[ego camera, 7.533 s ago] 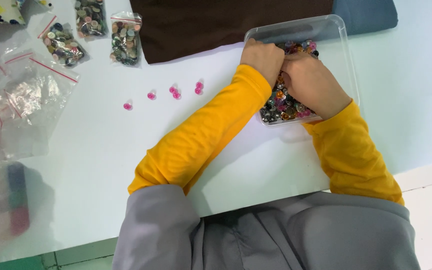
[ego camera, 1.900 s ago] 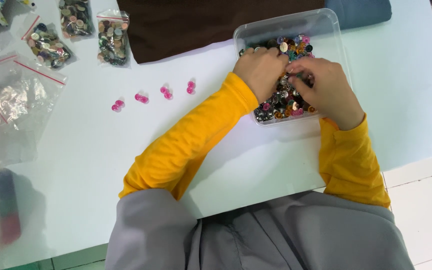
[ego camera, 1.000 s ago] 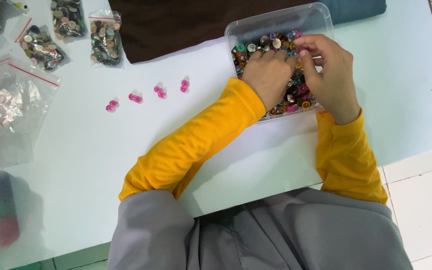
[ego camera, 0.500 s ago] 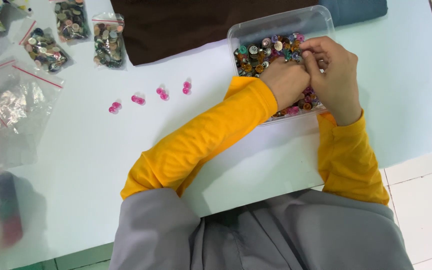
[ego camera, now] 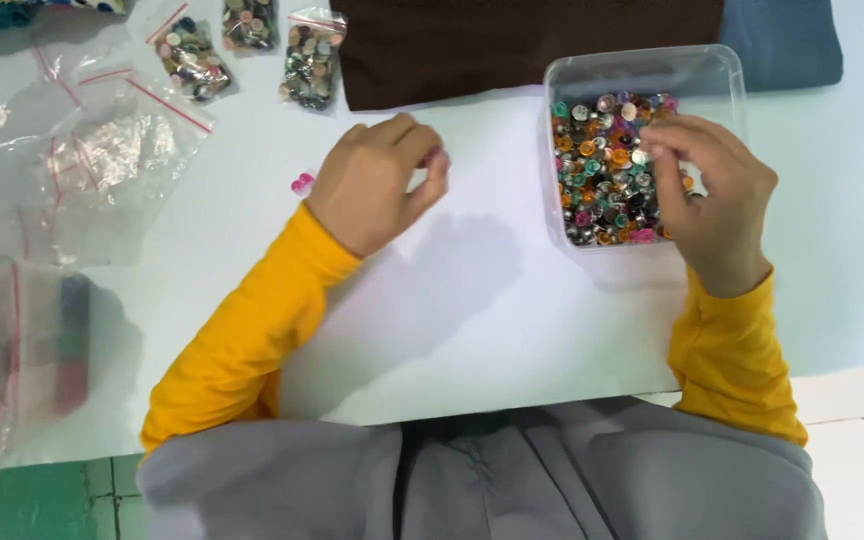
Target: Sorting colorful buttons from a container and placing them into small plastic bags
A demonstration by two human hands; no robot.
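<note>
A clear plastic box [ego camera: 642,75] on the white table [ego camera: 472,300] holds several small multicoloured buttons [ego camera: 602,180]. My right hand [ego camera: 717,200] rests over the box's right side, fingers bent down with the tips among the buttons; whether it holds one is hidden. My left hand [ego camera: 377,185] is out over the table left of the box, thumb and forefinger pinched on what looks like a small pink button. Another pink button [ego camera: 301,183] lies on the table just left of this hand; the hand hides whatever is under it.
Three small zip bags of buttons [ego camera: 310,55] lie at the back left. Empty clear zip bags [ego camera: 102,150] are spread on the left, and another bag [ego camera: 42,350] hangs over the near left edge. A dark brown cloth [ego camera: 512,45] and a blue-grey cloth [ego camera: 782,40] lie behind the box.
My left hand has come out of the box and moved left over the table towards the pink buttons. My right hand stays in the box.
</note>
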